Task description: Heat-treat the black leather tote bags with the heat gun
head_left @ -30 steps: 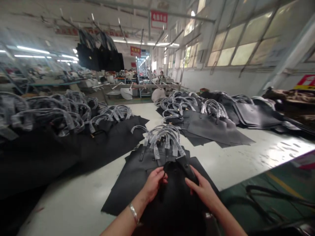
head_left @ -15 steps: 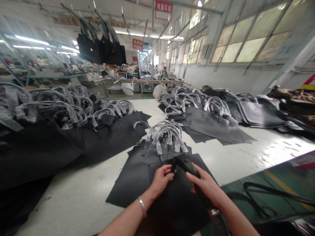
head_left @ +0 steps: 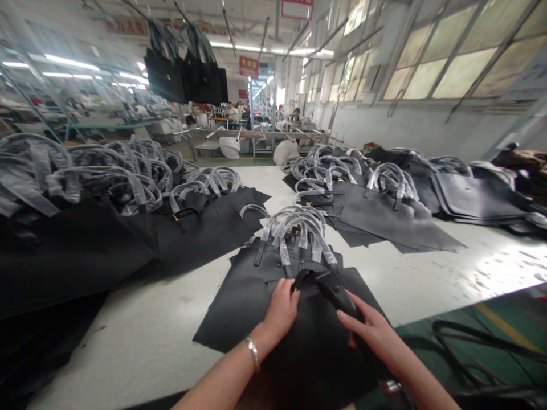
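My left hand [head_left: 282, 307], a bracelet at its wrist, is closed with the fingertips pinching a narrow black strap [head_left: 304, 275] on the top bag piece. My right hand [head_left: 371, 324] is wrapped round a long black handheld tool [head_left: 337, 293] whose exact kind I cannot make out. The tool's head points up and left, close to the strap. Both hands are over a stack of flat black bag panels [head_left: 239, 290]. Plastic-wrapped handles [head_left: 299, 219] arch up from the stack's far edge.
The stack lies on a white table [head_left: 149, 330]. More black bag panels with wrapped handles [head_left: 149, 239] are heaped at left, and another pile [head_left: 384, 210] lies at right. Finished black bags [head_left: 188, 68] hang from a rack. Dark tubing or straps [head_left: 465, 347] are at lower right.
My left hand has turned so that its back shows more, still at the strap. The tool in my right hand has shifted slightly right and down. The whole view has swung a little.
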A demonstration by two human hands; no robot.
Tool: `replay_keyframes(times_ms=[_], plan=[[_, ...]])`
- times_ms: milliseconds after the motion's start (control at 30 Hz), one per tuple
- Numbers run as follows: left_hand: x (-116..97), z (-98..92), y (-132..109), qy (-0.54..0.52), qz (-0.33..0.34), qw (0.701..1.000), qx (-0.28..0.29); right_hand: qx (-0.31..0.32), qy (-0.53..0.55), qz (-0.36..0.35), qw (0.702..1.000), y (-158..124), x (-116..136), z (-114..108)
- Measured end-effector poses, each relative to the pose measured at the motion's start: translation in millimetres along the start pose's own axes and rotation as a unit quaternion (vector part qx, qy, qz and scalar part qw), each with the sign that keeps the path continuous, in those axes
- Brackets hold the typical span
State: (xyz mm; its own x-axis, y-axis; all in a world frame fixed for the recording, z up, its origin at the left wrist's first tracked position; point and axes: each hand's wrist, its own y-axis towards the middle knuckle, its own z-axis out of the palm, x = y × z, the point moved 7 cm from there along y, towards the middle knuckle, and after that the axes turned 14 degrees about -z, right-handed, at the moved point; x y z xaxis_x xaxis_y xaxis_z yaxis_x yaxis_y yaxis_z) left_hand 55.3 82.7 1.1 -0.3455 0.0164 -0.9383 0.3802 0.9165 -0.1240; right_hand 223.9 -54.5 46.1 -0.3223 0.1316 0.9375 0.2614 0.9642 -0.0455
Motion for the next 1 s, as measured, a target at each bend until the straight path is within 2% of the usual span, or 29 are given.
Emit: replay_keyframes(times_ms=[100, 167, 333, 400, 467, 533, 600, 667, 767, 833, 933, 1000], plan=[[11.1, 6.3, 7.8, -0.050, -0.116, 0.988, 0.091, 0.022, 0.014, -0.002, 1.000, -7.6, -1.8, 6.6], [14.7, 12.4, 8.9, -0.084, -0.159, 0.974, 0.135, 0.031, 0.040, 0.003, 0.999, -9.2, -0.4, 12.9], [13.0, 22.2, 5.5, -0.192, -0.162, 0.943, 0.217, 0.095, 0.123, 0.002, 0.988, 1.2, 12.6, 36.1], [13.7, 19.2, 6.8, -0.163, -0.156, 0.950, 0.216, 0.072, 0.126, -0.012, 0.989, 10.5, 18.4, 32.4], [11.5, 8.4, 11.7, -0.064, -0.123, 0.976, 0.169, 0.006, 0.109, -0.029, 0.994, 17.6, 22.5, 12.8], [-0.1, -8.3, 16.9, 0.098, -0.038, 0.992, 0.067, -0.056, 0.092, -0.040, 0.993, 16.0, 24.2, -17.2], [-15.1, -19.3, 18.4, 0.257, 0.042, 0.965, -0.023, -0.096, 0.087, -0.039, 0.991, 3.6, 22.3, -51.5], [-23.0, -23.2, 20.9, 0.364, 0.065, 0.927, -0.060, -0.147, 0.087, -0.027, 0.985, -18.5, 16.1, -88.2], [-19.8, -24.7, 32.4, 0.435, 0.007, 0.900, -0.037, -0.230, 0.096, 0.017, 0.968, -62.0, -2.9, -132.8], [-11.0, -23.8, 42.9, 0.443, -0.047, 0.895, 0.012, -0.262, 0.095, 0.041, 0.959, -88.8, -17.9, -149.3], [0.0, -24.9, 57.4, 0.396, -0.084, 0.911, 0.075, -0.255, 0.060, 0.067, 0.963, -114.6, -36.9, -155.0], [3.5, -34.8, 64.7, 0.352, -0.085, 0.929, 0.074, -0.233, 0.032, 0.091, 0.968, -121.8, -45.2, -150.7]])
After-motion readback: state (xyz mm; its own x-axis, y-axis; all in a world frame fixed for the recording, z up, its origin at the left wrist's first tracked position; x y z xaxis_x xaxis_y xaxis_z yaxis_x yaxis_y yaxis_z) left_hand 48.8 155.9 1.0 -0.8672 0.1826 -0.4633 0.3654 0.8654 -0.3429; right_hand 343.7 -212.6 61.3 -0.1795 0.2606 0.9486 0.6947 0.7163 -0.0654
